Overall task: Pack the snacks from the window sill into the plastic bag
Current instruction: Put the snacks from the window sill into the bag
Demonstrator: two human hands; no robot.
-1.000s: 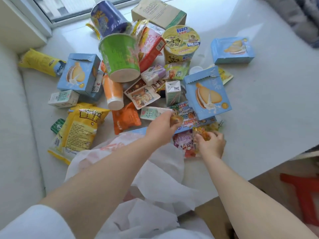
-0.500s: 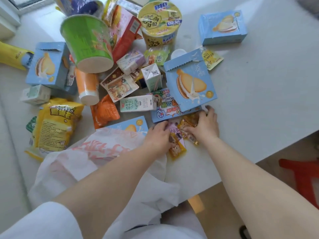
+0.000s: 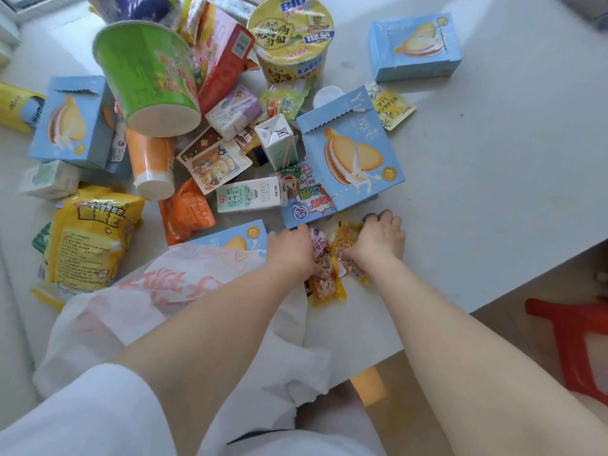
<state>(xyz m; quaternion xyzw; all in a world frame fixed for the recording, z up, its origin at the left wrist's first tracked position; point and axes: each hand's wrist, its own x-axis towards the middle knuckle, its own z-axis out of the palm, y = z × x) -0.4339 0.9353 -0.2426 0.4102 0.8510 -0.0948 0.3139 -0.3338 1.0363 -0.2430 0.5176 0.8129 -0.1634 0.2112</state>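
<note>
White sill (image 3: 493,179), red stool (image 3: 579,343), tan floor (image 3: 513,327).

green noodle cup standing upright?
No, the green noodle cup is tipped over, its pale base facing the camera, leaning on the orange tube and the blue box.

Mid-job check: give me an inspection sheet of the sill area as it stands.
Surface: white sill, bare on its right side.
Job's things: plastic bag lies at the near edge, a blue biscuit box in its mouth; small snack packets bunched between the hands.
Clutter: green cup tipped over, yellow noodle cup, milk carton, yellow bag, more blue boxes.
Grippers: left hand and right hand both grip the packets.
Cables: nothing seen.
Surroundings: red stool on the floor at right.
</note>
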